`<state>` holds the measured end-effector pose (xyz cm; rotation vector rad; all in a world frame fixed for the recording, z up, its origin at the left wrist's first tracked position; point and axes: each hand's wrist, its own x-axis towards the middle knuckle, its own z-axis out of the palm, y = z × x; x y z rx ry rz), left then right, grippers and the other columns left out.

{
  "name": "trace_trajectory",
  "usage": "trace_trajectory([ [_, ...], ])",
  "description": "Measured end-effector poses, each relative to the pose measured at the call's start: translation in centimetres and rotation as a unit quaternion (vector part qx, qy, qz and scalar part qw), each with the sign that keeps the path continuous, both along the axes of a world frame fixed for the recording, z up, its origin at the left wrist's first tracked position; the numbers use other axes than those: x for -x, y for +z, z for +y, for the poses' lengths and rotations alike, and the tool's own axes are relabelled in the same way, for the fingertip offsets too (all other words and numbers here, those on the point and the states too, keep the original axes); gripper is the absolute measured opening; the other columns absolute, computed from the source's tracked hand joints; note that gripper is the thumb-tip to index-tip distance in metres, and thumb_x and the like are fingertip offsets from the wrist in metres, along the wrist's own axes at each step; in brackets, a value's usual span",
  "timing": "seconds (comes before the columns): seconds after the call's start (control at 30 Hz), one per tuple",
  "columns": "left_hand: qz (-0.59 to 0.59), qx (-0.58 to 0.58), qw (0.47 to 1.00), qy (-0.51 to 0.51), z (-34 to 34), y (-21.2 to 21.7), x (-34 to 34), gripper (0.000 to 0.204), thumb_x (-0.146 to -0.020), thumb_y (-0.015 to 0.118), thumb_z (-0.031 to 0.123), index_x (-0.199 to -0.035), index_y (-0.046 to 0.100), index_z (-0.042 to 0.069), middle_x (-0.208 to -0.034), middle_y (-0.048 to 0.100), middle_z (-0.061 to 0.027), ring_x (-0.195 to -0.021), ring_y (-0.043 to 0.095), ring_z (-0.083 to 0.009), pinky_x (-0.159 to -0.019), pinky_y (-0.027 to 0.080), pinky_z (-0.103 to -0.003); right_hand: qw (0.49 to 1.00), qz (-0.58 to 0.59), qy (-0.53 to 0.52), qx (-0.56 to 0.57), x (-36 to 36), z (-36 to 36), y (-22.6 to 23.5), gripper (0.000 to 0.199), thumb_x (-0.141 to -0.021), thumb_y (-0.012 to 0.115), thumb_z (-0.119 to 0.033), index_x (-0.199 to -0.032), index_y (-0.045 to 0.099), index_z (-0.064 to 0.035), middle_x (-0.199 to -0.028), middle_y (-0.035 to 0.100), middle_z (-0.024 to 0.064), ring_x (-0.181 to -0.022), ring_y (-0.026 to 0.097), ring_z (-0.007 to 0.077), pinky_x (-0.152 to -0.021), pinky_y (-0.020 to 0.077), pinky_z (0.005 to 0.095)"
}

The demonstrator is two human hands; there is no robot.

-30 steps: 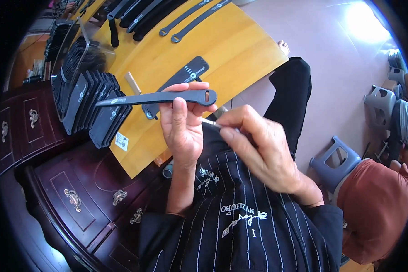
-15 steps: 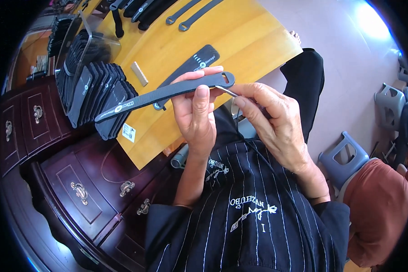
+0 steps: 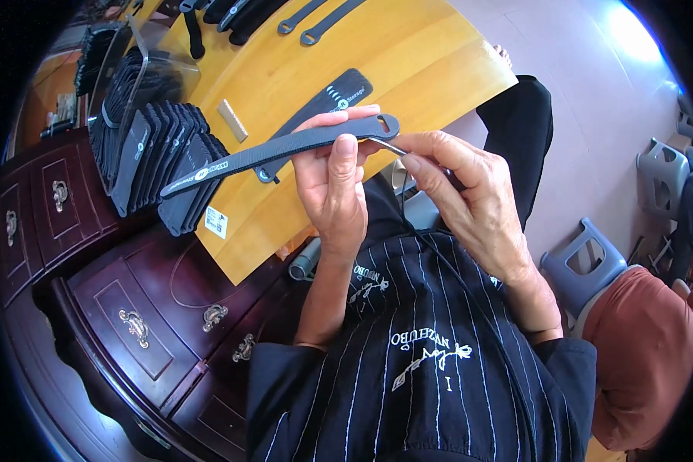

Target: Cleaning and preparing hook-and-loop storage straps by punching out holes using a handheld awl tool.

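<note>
My left hand [image 3: 335, 181] is closed on a long dark grey storage strap [image 3: 277, 146], thumb on top and fingers behind. The strap's rounded end with an oblong slot points right, and its printed tail slants down to the left. In my right hand [image 3: 470, 192] is a slim metal tool [image 3: 389, 145], pinched between thumb and forefinger. Its thin tip meets the strap's lower edge near the slotted end; the rest is hidden in my palm, so its exact kind cannot be told. Behind my left hand, a wider dark strap [image 3: 352, 86] lies on the wooden table [image 3: 431, 58].
Stacked dark straps [image 3: 158, 154] fill the table's left side beside a clear plastic panel [image 3: 173, 69]. A small wooden block [image 3: 232, 121] and a white label [image 3: 216, 222] lie near them. Dark drawers [image 3: 138, 323] stand at left; a grey stool [image 3: 585, 266] and a seated person [image 3: 643, 346] are right.
The view has shifted slightly. My right hand has tilted the tool a little, its tip still at the strap's lower edge. My left hand keeps the same hold.
</note>
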<state>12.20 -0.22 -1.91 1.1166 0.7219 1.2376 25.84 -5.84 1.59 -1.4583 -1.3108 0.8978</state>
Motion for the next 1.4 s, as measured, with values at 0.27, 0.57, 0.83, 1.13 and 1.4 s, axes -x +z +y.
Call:
trace_trajectory([
  [0.27,-0.045,0.032,0.998,0.005,0.3,-0.2,0.0,0.022,-0.096,0.046,0.011,-0.115,0.041,0.002,-0.110,0.056,-0.0218,-0.094,0.060,-0.0218,-0.081,0.053,-0.034,0.999,0.030,0.017,0.036,-0.2,0.2,0.1,0.017,-0.090,0.056,-0.012,-0.101,0.061,-0.0008,-0.077,0.063,0.0144,-0.068,0.063,0.0247,-0.062,0.0483,0.0307],
  [0.57,0.004,-0.008,1.000,-0.002,0.4,-1.1,0.5,0.022,-0.096,0.045,0.012,-0.117,0.042,0.003,-0.115,0.055,-0.0222,-0.103,0.059,-0.0243,-0.085,0.051,-0.034,1.000,0.015,-0.001,0.011,0.1,0.3,-0.9,0.018,-0.090,0.058,-0.013,-0.102,0.064,-0.0009,-0.071,0.059,0.0077,-0.058,0.051,0.0115,-0.053,0.0400,0.0254],
  [0.83,0.117,-0.219,0.968,0.047,1.2,-2.1,0.9,0.026,-0.091,0.054,0.006,-0.113,0.040,0.000,-0.115,0.053,-0.0288,-0.097,0.061,-0.0300,-0.078,0.056,-0.038,0.998,0.057,0.012,0.039,-0.2,0.4,0.0,0.019,-0.092,0.054,-0.014,-0.103,0.062,-0.0011,-0.074,0.059,0.0109,-0.065,0.056,0.0193,-0.059,0.0443,0.0291],
  [1.13,0.186,-0.297,0.936,0.043,1.6,-1.4,1.7,0.027,-0.070,0.073,-0.006,-0.093,0.059,0.000,-0.109,0.058,-0.0198,-0.081,0.066,-0.0241,-0.072,0.059,-0.031,1.000,0.017,0.012,0.023,-0.6,0.2,-0.7,0.018,-0.091,0.053,-0.013,-0.102,0.060,-0.0010,-0.084,0.064,0.0167,-0.078,0.064,0.0315,-0.067,0.0500,0.0358],
  [1.4,0.227,-0.379,0.897,-0.011,2.1,-0.8,2.6,0.027,-0.066,0.075,-0.003,-0.091,0.067,0.003,-0.094,0.064,-0.0094,-0.080,0.061,-0.0240,-0.066,0.051,-0.032,0.998,-0.046,0.004,-0.031,-1.0,0.2,-1.8,0.015,-0.089,0.055,-0.014,-0.099,0.061,-0.0052,-0.079,0.062,0.0134,-0.071,0.064,0.0294,-0.059,0.0490,0.0358],
])
